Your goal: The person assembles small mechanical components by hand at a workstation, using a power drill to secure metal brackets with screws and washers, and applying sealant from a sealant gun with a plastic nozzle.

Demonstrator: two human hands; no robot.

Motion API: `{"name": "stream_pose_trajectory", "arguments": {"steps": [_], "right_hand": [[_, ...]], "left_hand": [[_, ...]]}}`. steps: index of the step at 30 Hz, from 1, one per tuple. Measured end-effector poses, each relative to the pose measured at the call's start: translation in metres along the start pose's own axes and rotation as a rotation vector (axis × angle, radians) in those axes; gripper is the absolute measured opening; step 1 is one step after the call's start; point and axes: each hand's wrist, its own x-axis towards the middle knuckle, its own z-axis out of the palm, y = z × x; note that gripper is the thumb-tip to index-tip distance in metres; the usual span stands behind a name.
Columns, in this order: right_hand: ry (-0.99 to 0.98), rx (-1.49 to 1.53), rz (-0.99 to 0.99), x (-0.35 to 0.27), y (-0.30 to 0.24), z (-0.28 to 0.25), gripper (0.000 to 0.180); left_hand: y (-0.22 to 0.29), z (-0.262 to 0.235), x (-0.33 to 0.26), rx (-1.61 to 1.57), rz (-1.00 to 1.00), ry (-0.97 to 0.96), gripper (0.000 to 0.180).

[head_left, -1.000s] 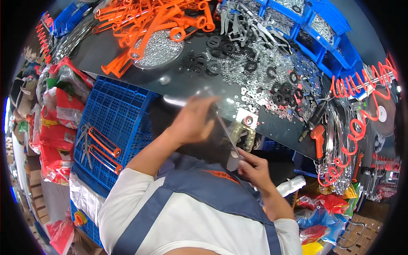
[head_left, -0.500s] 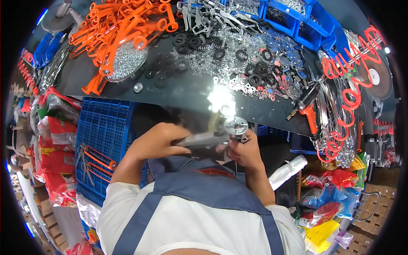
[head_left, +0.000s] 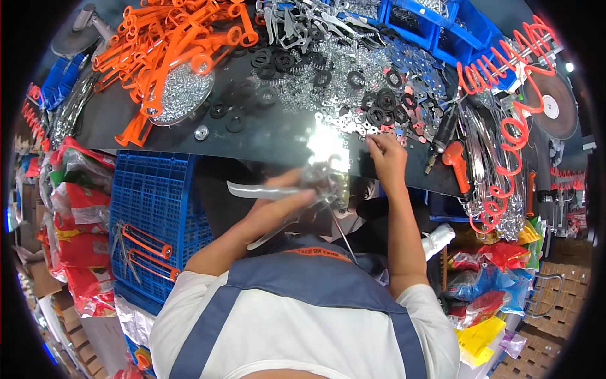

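Observation:
My left hand (head_left: pixel 284 199) grips a grey metal plier-like tool (head_left: pixel 271 192) whose two long handles stick out to the left, just in front of the dark table's (head_left: pixel 265 136) near edge. My right hand (head_left: pixel 386 158) reaches up onto the table edge, with fingertips pinched at the heap of small silver washers and metal pieces (head_left: pixel 353 123). Whether it holds a piece is too small to tell.
Orange plastic handles (head_left: pixel 170 44) and black rubber rings (head_left: pixel 328 79) cover the table. Blue bins (head_left: pixel 442 25) stand at the back right. A blue crate (head_left: pixel 154 221) with assembled tools sits at my left. An orange-handled tool (head_left: pixel 456 161), coiled orange cords and packaged goods lie at the right.
My right hand has left the tool and moved up to the washers on the table edge. My left hand stays on the tool near my chest.

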Motion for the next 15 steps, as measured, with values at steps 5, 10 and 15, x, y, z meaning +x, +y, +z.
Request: {"name": "stream_pose_trajectory", "arguments": {"steps": [5,10,15], "right_hand": [[-0.019,-0.497,-0.282,0.028,0.013,0.024,0.009],[0.002,-0.524,-0.326,0.036,0.015,0.025,0.011],[-0.119,-0.553,-0.206,0.040,0.015,0.029,0.019]], "left_hand": [[-0.013,-0.007,-0.002,0.026,0.061,-0.010,0.050],[-0.022,-0.001,0.000,-0.064,0.133,0.088,0.048],[-0.016,0.008,0.000,-0.020,0.076,0.103,0.050]]}}
